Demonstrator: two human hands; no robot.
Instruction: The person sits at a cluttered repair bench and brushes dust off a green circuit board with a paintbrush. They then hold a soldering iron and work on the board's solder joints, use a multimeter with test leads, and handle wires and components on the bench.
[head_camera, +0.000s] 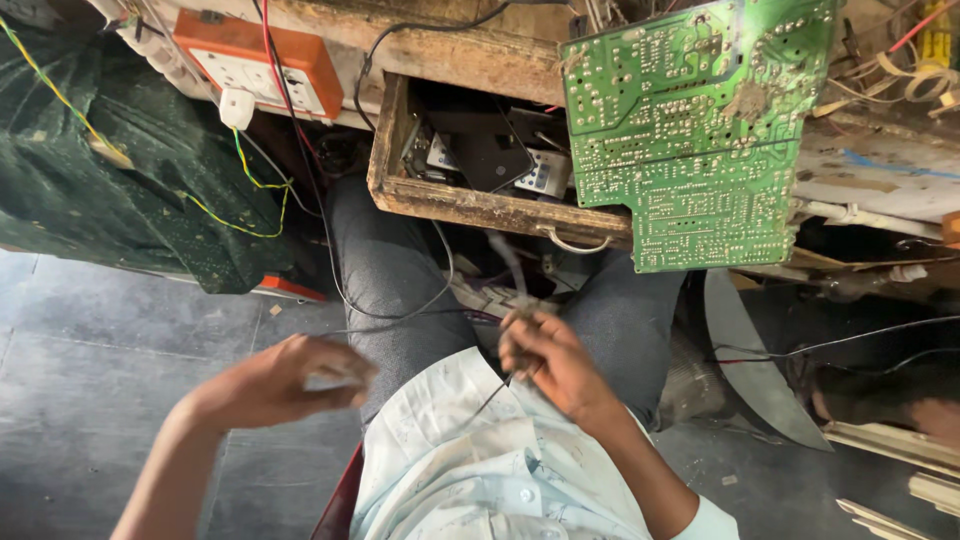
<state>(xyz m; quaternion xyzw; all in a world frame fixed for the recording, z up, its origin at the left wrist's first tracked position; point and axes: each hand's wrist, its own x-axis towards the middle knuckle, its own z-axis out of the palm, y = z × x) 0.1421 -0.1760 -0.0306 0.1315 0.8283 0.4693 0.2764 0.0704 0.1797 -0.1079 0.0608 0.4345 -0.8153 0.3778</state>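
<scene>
My right hand (548, 362) is over my lap, fingers pinched on a thin dark wire (490, 400) that runs down across my pale shirt. To the left of my knee, my left hand (285, 380) is blurred, its fingers curled around a small pale object that I cannot make out. A large green circuit board (690, 130) lies solder side up, overhanging the bench edge above my right hand. Beside it an open wooden drawer (470, 205) holds dark parts and a small keypad device.
An orange socket box (262, 62) with a white plug and red, yellow and black wires hangs at the upper left. Green cloth (130, 170) covers something on the left. A curved grey metal sheet (750, 360) and wood strips lie on the dark floor at right.
</scene>
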